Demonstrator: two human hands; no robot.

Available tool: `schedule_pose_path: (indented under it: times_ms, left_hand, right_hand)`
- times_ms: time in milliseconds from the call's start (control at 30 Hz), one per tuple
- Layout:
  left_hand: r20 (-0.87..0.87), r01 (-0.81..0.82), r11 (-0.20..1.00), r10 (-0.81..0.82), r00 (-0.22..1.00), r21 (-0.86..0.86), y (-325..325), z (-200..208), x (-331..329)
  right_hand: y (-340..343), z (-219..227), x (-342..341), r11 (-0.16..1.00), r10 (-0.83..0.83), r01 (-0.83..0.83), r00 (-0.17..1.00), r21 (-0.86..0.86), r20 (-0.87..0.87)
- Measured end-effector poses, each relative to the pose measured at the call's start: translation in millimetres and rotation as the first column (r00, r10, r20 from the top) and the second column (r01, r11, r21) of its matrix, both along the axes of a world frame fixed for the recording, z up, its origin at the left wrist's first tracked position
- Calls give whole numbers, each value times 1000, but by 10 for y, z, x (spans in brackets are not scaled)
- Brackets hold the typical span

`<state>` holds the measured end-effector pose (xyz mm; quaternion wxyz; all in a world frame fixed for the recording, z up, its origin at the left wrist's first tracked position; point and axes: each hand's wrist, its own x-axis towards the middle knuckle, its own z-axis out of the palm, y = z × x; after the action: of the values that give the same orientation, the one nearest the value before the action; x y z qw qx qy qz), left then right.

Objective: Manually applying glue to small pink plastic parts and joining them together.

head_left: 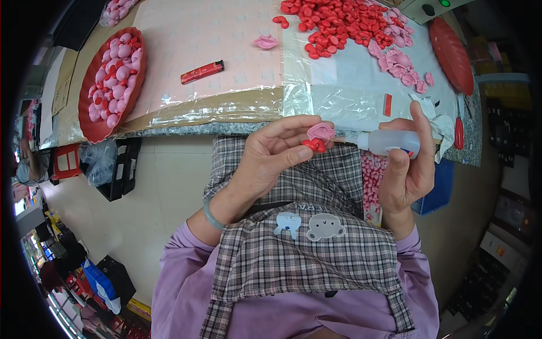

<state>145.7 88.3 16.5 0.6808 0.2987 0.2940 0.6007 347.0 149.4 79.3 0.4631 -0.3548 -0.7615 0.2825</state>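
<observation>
My left hand point(271, 155) pinches a small pink lip-shaped piece point(320, 131) together with a small red piece point(314, 145) just below the table edge. My right hand point(407, 169) grips a small white squeeze bottle point(389, 142) lying sideways, its thin nozzle pointing left and touching the pink piece. Both hands are held over my lap, above a checked apron.
A red oval tray point(90, 121) of pink and red pieces sits at the table's left. A heap of red pieces point(339, 22), a group of pink pieces point(398, 62), a single pink piece point(265, 42), a red lighter-like bar point(202, 72) and an empty red tray point(450, 53) lie on the plastic-covered table point(226, 110).
</observation>
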Motion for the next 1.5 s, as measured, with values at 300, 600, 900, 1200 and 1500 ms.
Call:
schedule_pose_path:
  times_ms: [300,600,900,1200,1500]
  left_hand:
    - [37,0,1000,1,999,-18,12,-2,12]
    - [36,12,999,-11,999,-42,22,31,18]
    - [57,10,999,-7,998,-51,11,26,29]
    - [55,12,998,-9,998,-59,15,10,27]
    - [55,7,998,-4,998,-58,16,-7,25]
  right_hand:
    - [-15,25,-42,977,-28,-5,987,211,156]
    - [-19,69,-59,968,1,-49,982,245,189]
    - [-15,58,-64,960,-2,-56,979,276,206]
    - [-26,74,-74,957,-1,-72,968,281,251]
    - [-35,98,-97,945,-8,-84,961,317,278]
